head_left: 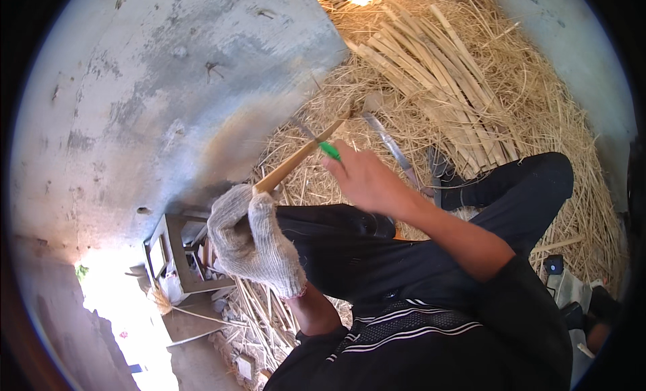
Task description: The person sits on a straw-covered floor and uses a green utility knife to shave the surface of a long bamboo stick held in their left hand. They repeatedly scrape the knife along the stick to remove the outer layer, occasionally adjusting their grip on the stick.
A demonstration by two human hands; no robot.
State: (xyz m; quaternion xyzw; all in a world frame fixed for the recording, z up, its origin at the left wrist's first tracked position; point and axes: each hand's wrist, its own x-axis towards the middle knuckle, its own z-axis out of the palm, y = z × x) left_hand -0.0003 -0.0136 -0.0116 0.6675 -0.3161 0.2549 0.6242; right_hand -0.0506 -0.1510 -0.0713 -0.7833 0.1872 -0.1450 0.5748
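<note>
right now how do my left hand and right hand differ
The left hand wears a pale knit glove, while the right hand is bare. The left hand grips a strip; the right hand grips a green-handled tool. The left hand sits lower in the picture than the right hand. Both are closed.

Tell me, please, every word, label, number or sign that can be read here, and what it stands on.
None can be read.
The green-handled tool, wooden strip and knitted glove show no legible lettering.
The black top has white stripes, not writing.
Any marking on the pale block, lower left, is too small to read.
</note>
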